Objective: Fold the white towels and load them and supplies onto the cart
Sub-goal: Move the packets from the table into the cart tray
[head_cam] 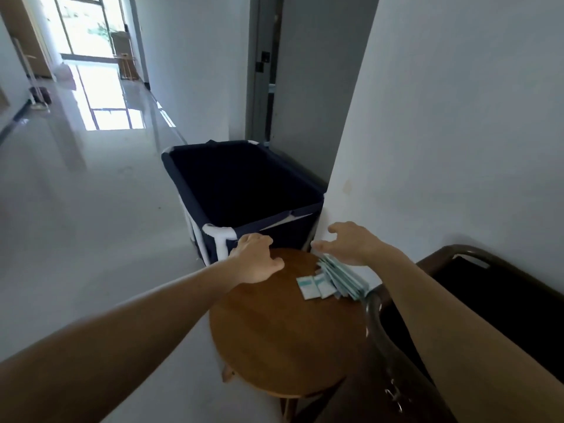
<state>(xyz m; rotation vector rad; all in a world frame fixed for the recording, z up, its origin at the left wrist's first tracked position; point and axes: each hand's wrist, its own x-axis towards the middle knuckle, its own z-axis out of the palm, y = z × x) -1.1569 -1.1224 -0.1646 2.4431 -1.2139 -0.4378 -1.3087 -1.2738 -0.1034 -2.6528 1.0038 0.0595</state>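
A fanned pile of small white and teal supply packets [334, 280] lies on the far right part of a round wooden table [274, 331]. My right hand [348, 242] hovers just above the packets, fingers spread and holding nothing. My left hand [258, 259] grips the far edge of the table, fingers curled over the rim. Beyond the table stands a dark blue fabric bin [244, 190] on a white frame, and it looks empty inside. No towels are in view.
A dark brown cart or tray with a curved metal rail [378, 325] stands at the lower right against the white wall [442, 132]. A glossy corridor floor [76, 193] stretches left toward a bright window. A grey door frame [259, 71] is behind the bin.
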